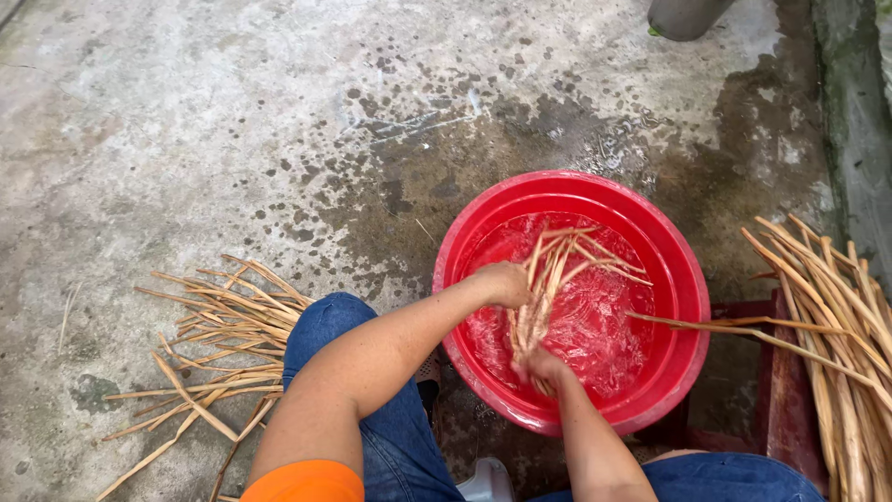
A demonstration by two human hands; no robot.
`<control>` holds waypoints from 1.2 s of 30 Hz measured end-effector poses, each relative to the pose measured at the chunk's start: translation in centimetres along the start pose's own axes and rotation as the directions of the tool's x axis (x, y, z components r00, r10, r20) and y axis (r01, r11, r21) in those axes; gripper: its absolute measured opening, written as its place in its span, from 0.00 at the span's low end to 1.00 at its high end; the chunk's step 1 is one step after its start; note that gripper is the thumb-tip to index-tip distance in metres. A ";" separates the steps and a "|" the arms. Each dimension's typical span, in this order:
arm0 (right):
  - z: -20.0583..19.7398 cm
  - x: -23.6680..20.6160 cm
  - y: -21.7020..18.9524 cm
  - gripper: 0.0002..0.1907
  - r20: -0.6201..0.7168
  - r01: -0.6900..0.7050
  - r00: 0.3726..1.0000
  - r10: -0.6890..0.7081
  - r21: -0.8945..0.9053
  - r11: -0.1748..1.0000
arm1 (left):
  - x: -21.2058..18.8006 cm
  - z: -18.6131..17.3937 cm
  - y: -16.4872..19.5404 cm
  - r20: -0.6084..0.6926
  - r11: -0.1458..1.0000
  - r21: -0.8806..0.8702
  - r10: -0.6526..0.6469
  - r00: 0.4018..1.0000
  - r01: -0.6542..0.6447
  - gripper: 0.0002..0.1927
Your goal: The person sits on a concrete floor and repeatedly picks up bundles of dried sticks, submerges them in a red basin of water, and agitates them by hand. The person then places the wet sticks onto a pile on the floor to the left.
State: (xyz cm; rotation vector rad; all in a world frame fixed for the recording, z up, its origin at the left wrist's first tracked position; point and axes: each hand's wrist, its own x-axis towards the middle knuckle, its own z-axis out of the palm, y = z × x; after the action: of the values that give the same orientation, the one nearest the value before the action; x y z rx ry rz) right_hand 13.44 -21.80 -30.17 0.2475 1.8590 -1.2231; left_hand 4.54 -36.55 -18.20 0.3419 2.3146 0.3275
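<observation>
**Both hands on a bundle of stalks in a red basin**

A round red plastic basin (676, 279), smooth and glossy, sits right of centre in the frame, holding rippled water. Inside it lies a bundle of long tan stalks (550, 279), thin, fibrous and wet, fanning out toward the basin's upper right. The left hand (505, 282) closes around the bundle near its middle, fingers curled together on the stalks. The right hand (542, 365) clamps the bundle's lower end at the near rim, fingers wrapped tight.

At the lower left of the frame a loose pile of dry stalks (218, 349) lies scattered on the rough, stained concrete floor (186, 121), beside the person's blue denim knee (327, 321). At the right edge a second heap of stalks (836, 325) rests on a dark red stool (785, 390), 1 stalk reaching over the basin's rim. Dark splash marks dot the concrete above the basin.
</observation>
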 end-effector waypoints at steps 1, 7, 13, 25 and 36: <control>-0.1 0.0 -0.9 0.09 -0.029 0.020 0.999 -0.016 0.146 0.989 | -0.4 -0.1 0.0 0.003 0.999 -0.042 -0.031 1.000 0.031 0.28; -2.0 -2.4 -7.3 0.14 -0.141 0.260 0.965 -0.219 0.510 0.820 | -3.1 -1.9 0.6 0.020 0.893 -0.429 -0.143 0.990 0.138 0.32; -1.6 -8.1 -9.1 0.13 -0.205 0.365 0.920 -0.334 0.137 0.921 | -2.9 -1.7 3.7 -0.222 0.291 -0.934 -0.024 0.975 -0.206 0.19; 0.7 -16.1 -10.7 0.15 -0.358 0.543 0.762 -0.540 -0.102 0.834 | -8.4 -11.4 3.0 -0.387 -0.364 -0.799 -0.298 0.873 -0.478 0.07; 0.4 -12.5 -6.2 0.12 -0.313 0.527 0.804 -0.506 -0.019 0.850 | -9.4 -15.4 -2.7 -0.562 -0.032 -0.762 -0.461 0.687 -0.646 0.16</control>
State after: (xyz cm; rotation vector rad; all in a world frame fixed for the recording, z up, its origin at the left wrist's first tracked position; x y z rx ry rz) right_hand 17.56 -21.68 -16.87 -0.0505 2.2464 -1.7005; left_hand -0.63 -44.30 -2.52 -0.5527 1.8409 2.6021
